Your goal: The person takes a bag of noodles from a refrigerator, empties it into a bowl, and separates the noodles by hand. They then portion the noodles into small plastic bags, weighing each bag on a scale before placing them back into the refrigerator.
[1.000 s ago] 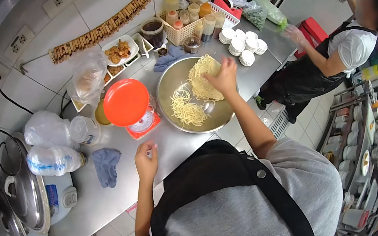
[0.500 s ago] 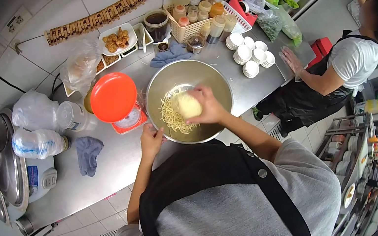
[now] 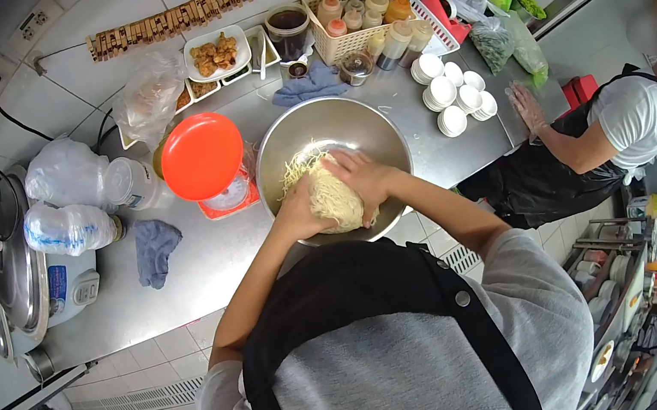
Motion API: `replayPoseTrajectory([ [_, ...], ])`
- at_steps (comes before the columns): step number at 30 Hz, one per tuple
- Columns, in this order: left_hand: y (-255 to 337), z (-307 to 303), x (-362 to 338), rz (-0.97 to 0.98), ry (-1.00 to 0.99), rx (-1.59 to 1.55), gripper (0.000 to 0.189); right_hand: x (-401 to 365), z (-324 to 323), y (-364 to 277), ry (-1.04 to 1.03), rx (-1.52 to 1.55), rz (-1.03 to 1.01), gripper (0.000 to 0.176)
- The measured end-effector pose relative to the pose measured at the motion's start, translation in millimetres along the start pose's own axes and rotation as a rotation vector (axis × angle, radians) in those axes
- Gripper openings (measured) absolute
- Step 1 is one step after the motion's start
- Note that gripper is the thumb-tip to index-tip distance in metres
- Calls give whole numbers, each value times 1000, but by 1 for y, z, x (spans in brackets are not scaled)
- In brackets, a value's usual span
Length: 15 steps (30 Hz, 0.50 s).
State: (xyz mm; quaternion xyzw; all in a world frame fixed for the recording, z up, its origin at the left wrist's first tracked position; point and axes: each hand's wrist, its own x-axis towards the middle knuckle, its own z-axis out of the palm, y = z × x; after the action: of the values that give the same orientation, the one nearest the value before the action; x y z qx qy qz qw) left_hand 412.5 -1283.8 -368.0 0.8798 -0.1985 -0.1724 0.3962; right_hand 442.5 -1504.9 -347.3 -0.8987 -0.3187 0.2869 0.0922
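Note:
A large steel bowl [image 3: 375,132] stands at the counter's front edge. Inside it, a big clump of pale noodles [image 3: 334,198] is held between my two hands. My left hand [image 3: 301,212] is pressed round the clump's left side, with its fingertips hidden. On the clump's upper right lies my right hand [image 3: 363,177], its fingers curved over the noodles. Loose strands [image 3: 300,164] show above the clump. Just left of the bowl is a scale with a round red tray [image 3: 203,156].
White cups [image 3: 452,122] are stacked to the right, near a co-worker's gloved hand [image 3: 527,107]. Behind are a sauce-bottle basket [image 3: 330,50], a plate of fried food [image 3: 216,53] and a blue cloth [image 3: 310,85]. Another cloth [image 3: 155,251] and a cooker [image 3: 69,287] are left.
My left hand has gone from the bowl's rim into the bowl. Both hands now hold a larger noodle clump, where my right hand alone held a smaller one. The view has shifted slightly.

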Motion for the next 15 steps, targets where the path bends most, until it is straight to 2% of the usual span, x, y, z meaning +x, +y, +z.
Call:
replayPoseTrajectory([
  [1,-1,2,6,0,5,4,101,2,-8,-5,4,-3,-3,146],
  [3,2,5,12,20,-76,103,114,4,-14,-14,34,-221,-143,145],
  [6,6,-1,18,-70,-178,86,114,13,-8,-10,40,-134,-188,140],
  [15,7,-4,13,-72,-121,96,104,16,17,-6,182,-1,-111,117],
])
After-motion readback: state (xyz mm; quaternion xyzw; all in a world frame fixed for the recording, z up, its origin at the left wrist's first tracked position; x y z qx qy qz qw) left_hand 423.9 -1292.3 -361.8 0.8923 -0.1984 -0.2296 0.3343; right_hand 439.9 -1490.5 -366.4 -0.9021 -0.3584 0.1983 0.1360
